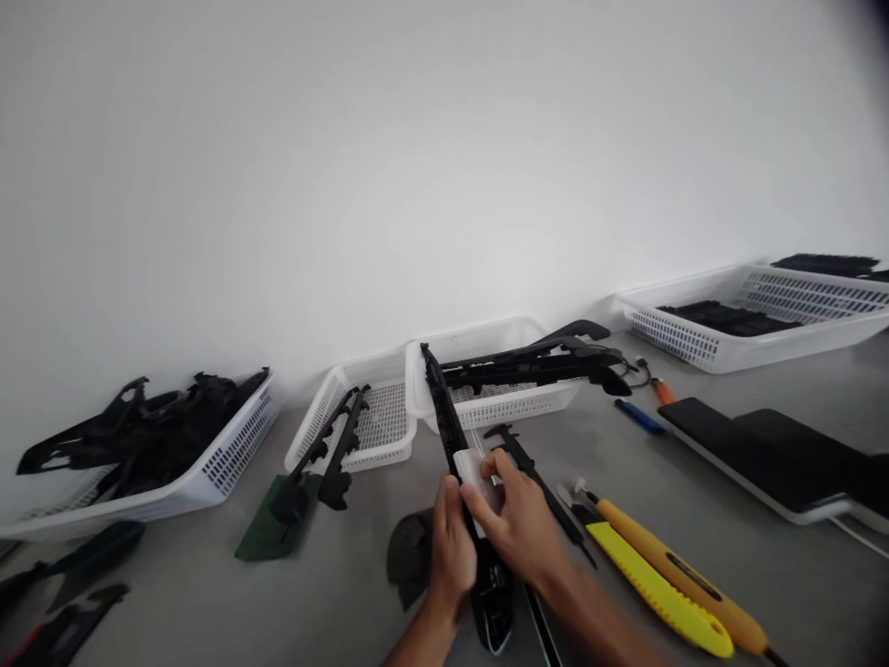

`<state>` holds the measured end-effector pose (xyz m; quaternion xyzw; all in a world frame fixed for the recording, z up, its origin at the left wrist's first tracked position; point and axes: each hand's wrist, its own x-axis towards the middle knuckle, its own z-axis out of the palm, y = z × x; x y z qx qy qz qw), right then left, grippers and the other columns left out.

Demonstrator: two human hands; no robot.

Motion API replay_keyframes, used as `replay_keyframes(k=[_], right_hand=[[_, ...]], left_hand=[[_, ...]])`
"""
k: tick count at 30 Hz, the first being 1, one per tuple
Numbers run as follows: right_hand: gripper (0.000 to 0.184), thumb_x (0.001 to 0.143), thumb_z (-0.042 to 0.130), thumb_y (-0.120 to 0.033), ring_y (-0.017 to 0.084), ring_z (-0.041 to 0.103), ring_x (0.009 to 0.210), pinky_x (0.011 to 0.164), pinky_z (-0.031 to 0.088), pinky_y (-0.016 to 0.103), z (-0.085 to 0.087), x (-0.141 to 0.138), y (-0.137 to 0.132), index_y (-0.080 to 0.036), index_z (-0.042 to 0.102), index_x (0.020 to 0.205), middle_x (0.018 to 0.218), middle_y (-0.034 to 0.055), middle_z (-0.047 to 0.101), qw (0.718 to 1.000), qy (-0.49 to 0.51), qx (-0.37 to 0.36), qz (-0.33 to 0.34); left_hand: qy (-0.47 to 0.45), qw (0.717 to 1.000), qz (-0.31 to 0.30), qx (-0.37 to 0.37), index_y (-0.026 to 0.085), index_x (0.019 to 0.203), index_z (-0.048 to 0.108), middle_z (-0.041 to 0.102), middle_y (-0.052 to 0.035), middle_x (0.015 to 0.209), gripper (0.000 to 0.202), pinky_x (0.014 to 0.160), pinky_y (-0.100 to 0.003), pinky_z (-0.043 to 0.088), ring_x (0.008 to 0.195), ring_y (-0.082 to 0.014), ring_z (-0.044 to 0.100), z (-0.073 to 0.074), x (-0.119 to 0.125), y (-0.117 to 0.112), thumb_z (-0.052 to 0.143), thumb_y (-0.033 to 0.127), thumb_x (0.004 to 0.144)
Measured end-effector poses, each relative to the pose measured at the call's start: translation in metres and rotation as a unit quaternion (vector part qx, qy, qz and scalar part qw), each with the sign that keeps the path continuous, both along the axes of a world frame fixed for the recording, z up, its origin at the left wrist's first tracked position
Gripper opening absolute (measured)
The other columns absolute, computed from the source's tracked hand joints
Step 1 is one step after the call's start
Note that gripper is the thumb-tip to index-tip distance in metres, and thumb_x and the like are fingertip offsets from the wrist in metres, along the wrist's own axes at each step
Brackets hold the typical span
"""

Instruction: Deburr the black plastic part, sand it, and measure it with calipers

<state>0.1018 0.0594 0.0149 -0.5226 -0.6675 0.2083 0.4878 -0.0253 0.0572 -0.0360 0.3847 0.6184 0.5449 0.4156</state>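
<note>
My left hand (450, 547) wraps around a long black plastic strip (444, 412) that points away from me toward the baskets. With pinched fingers, my right hand (518, 519) presses a small white piece (476, 470) against the strip's middle. The strip's near end (494, 602) widens and rests low between my wrists. Both forearms enter from the bottom edge.
On the grey table stand several white baskets: one with black parts at left (229, 463), two in the middle (389, 421), a large one at right (757, 324). A black caliper (534, 477), yellow tools (659, 574), a blue pen (639, 417) and a dark flat panel (770, 459) lie at right.
</note>
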Motion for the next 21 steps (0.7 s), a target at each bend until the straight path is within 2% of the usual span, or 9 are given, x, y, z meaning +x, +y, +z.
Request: replay_keyframes(k=[3,5,7,10,14,16,19,21], right_hand=[[0.018,0.099,0.056,-0.043,0.017,0.062,0.059,0.058,0.043,0.028,-0.001,0.003,0.001,-0.027,0.048,0.093,0.076,-0.0021,0.065,0.999,0.022,0.017,-0.018],[0.016,0.097,0.056,-0.04,0.017,0.061,0.057,0.057,0.042,0.027,-0.002,0.003,0.0,-0.027,0.049,0.093,0.075,-0.0026,0.066,0.999,0.004,0.035,0.003],[0.014,0.096,0.057,-0.038,0.017,0.06,0.054,0.057,0.04,0.027,-0.001,0.002,-0.001,-0.027,0.05,0.093,0.07,-0.004,0.064,0.999,-0.023,0.037,0.024],[0.014,0.097,0.055,-0.039,0.016,0.057,0.049,0.054,0.037,0.028,0.0,0.0,-0.003,-0.027,0.049,0.092,0.063,-0.0058,0.06,1.0,-0.019,0.022,0.009],[0.013,0.096,0.057,-0.04,0.017,0.06,0.053,0.056,0.039,0.028,-0.001,0.0,-0.005,-0.027,0.053,0.094,0.071,-0.0032,0.065,0.999,-0.002,0.041,0.022],[0.015,0.097,0.058,-0.041,0.017,0.06,0.054,0.056,0.039,0.028,-0.004,0.001,-0.001,-0.027,0.054,0.095,0.072,-0.0026,0.067,0.999,0.009,0.022,0.03],[0.023,0.097,0.058,-0.048,0.019,0.064,0.058,0.058,0.044,0.029,-0.01,0.007,0.011,-0.026,0.055,0.099,0.079,0.0009,0.072,0.998,0.057,-0.031,-0.012],[0.038,0.095,0.061,-0.054,0.021,0.07,0.068,0.063,0.051,0.031,-0.011,0.014,0.018,-0.023,0.056,0.117,0.094,0.0057,0.076,0.99,0.121,-0.059,-0.042]], left_hand=[[-0.023,1.0,-0.011,0.009,0.024,0.12,0.078,0.078,-0.0108,0.141,0.062,0.128,-0.041,0.042,0.15,-0.0323,0.057,0.007,0.004,0.0,0.061,0.077,0.092],[-0.033,0.998,-0.034,0.037,0.022,0.118,0.079,0.08,-0.0124,0.137,0.068,0.126,-0.043,0.044,0.146,-0.034,0.061,0.012,0.004,0.0,0.058,0.081,0.091],[-0.032,0.997,-0.043,0.053,0.02,0.116,0.079,0.08,-0.014,0.135,0.073,0.128,-0.045,0.042,0.146,-0.0357,0.06,0.015,0.003,0.0,0.058,0.084,0.088],[-0.023,0.998,-0.026,0.043,0.021,0.116,0.079,0.077,-0.0145,0.142,0.073,0.131,-0.045,0.036,0.151,-0.0358,0.055,0.015,0.002,-0.001,0.064,0.085,0.083],[-0.037,0.996,-0.054,0.057,0.021,0.124,0.077,0.074,-0.0136,0.146,0.072,0.129,-0.045,0.039,0.147,-0.035,0.059,0.014,0.001,-0.001,0.06,0.082,0.089],[-0.033,0.998,-0.043,0.044,0.022,0.122,0.078,0.075,-0.0127,0.145,0.066,0.13,-0.046,0.039,0.149,-0.0352,0.057,0.015,-0.001,0.0,0.061,0.078,0.09],[-0.022,0.999,-0.036,0.02,0.024,0.116,0.081,0.077,-0.0116,0.142,0.055,0.13,-0.043,0.04,0.15,-0.0337,0.056,0.018,-0.004,0.002,0.067,0.071,0.09],[-0.028,0.998,-0.055,0.02,0.024,0.116,0.081,0.077,-0.0115,0.142,0.054,0.129,-0.041,0.041,0.149,-0.0325,0.058,0.019,-0.004,0.004,0.065,0.069,0.092]])
